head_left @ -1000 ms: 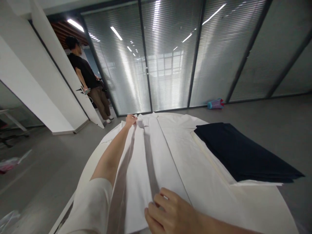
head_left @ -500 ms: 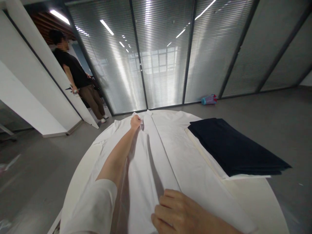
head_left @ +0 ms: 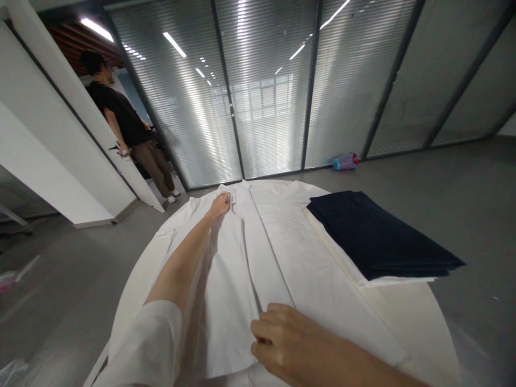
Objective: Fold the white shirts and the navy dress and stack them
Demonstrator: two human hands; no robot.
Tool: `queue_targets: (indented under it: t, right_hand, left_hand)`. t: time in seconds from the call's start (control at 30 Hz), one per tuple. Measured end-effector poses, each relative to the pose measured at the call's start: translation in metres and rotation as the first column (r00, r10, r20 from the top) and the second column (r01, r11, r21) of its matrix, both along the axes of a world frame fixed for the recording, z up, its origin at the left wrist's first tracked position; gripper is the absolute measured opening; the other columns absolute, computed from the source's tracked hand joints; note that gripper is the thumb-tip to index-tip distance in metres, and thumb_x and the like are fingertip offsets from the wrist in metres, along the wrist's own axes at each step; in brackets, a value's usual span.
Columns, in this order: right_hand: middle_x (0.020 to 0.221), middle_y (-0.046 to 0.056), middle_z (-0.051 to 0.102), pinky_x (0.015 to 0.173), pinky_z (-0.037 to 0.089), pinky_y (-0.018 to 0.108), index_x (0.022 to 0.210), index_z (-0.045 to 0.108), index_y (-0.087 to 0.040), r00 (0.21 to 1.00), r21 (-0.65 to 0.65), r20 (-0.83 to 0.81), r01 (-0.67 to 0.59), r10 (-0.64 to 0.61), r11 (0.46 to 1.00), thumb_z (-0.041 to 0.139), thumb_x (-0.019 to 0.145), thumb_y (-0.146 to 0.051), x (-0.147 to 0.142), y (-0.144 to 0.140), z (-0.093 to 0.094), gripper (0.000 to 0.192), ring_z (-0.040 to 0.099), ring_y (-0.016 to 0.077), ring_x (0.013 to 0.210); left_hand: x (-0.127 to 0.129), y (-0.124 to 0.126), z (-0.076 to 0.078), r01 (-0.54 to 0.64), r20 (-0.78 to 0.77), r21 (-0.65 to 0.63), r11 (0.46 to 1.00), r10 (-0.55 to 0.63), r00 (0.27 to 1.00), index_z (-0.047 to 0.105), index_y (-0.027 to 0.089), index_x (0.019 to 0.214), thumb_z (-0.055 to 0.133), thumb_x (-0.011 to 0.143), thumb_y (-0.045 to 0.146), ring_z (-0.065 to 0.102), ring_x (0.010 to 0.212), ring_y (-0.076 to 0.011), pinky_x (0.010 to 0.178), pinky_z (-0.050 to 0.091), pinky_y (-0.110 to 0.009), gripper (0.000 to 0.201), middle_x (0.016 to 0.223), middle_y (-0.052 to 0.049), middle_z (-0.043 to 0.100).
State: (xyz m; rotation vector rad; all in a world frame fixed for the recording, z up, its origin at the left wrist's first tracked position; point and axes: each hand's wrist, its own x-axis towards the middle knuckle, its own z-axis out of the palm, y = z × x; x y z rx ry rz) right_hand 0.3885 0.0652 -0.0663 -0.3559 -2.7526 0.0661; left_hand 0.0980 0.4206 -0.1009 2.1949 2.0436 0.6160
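A white shirt (head_left: 290, 236) lies spread over a round white table (head_left: 419, 317), its collar end at the far side. Near that collar, my left hand (head_left: 220, 205) is closed on the shirt's front edge, arm stretched out. Close to me, my right hand (head_left: 282, 338) has its fingers curled together at the lower part of the same front edge. The fabric between both hands forms a long lengthwise fold. What sits inside the right fingers is mostly hidden, but the shirt edge runs into them.
A stack of folded dark navy cloth (head_left: 379, 234) lies at the table's right over white fabric. A person (head_left: 124, 118) stands in the doorway at left. A blue and pink basket (head_left: 345, 162) lies on the floor by the glass partition (head_left: 266, 97).
My left hand has shifted slightly left with the shirt edge. The raised fold between my hands has lowered and narrowed. My view has moved a little.
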Motion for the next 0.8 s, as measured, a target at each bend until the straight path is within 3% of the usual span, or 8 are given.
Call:
queue_targets:
  t: [0.17,0.3,0.43,0.57,0.67,0.8]
  right_hand:
    - [0.075,-0.003,0.058,0.067,0.033,0.032,0.072,0.057,-0.017,0.998,-0.030,0.062,-0.030,0.032,0.999,0.065,0.091,-0.013,-0.001,-0.002,-0.005,0.021,0.046,0.0139,0.066]
    - [0.074,-0.004,0.060,0.067,0.033,0.033,0.072,0.059,-0.018,0.995,-0.086,0.095,-0.009,0.017,0.996,0.068,0.090,-0.016,-0.001,-0.001,-0.014,0.020,0.048,0.0130,0.064]
    - [0.071,-0.005,0.060,0.063,0.031,0.033,0.071,0.061,-0.018,0.992,-0.137,0.121,-0.015,0.032,0.990,0.068,0.091,-0.021,-0.001,0.000,-0.018,0.021,0.049,0.0116,0.061]
    - [0.076,-0.001,0.064,0.065,0.033,0.031,0.077,0.069,-0.018,0.986,-0.222,0.166,0.028,0.010,0.975,0.069,0.089,-0.040,0.002,0.002,-0.009,0.025,0.055,0.0136,0.066]
    - [0.078,0.001,0.064,0.066,0.036,0.029,0.079,0.074,-0.019,0.986,-0.327,0.164,0.042,0.013,0.944,0.068,0.087,-0.046,0.005,0.007,-0.002,0.029,0.056,0.0135,0.066]
    - [0.075,-0.001,0.061,0.065,0.037,0.025,0.086,0.078,-0.021,0.991,-0.463,0.111,-0.010,0.069,0.886,0.067,0.089,-0.038,0.005,0.017,-0.001,0.021,0.054,0.0107,0.064]
  left_hand:
    - [-0.001,0.001,-0.009,0.002,-0.109,-0.095,0.995,-0.012,0.994,0.042,0.022,0.150,0.047,0.092,0.020,0.034,0.147,-0.0253,0.121,0.026,-0.046,0.059,0.158,-0.009,0.040]
    - [-0.002,0.007,-0.004,-0.009,-0.151,-0.160,0.987,-0.016,0.988,0.039,0.021,0.153,0.048,0.093,0.036,0.029,0.149,-0.0333,0.119,0.025,-0.054,0.063,0.160,-0.013,0.035]
    - [-0.005,0.011,0.000,-0.020,-0.158,-0.168,0.986,-0.007,0.987,0.043,0.024,0.150,0.050,0.092,0.042,0.034,0.147,-0.0332,0.118,0.027,-0.054,0.061,0.157,-0.012,0.041]
    - [0.000,0.003,0.001,-0.028,-0.132,-0.075,0.997,0.018,0.991,0.050,0.022,0.144,0.048,0.095,0.035,0.037,0.146,-0.0297,0.117,0.031,-0.049,0.051,0.154,-0.012,0.046]
    - [0.004,-0.017,0.007,0.017,-0.096,0.041,0.999,-0.013,0.995,0.055,0.019,0.137,0.043,0.098,0.025,0.039,0.144,-0.0243,0.119,0.032,-0.041,0.042,0.152,-0.011,0.048]
    - [0.013,-0.063,0.011,0.175,-0.070,0.085,0.981,-0.169,0.983,0.064,0.023,0.125,0.043,0.098,0.020,0.055,0.130,-0.0196,0.115,0.039,-0.034,0.035,0.136,-0.006,0.064]
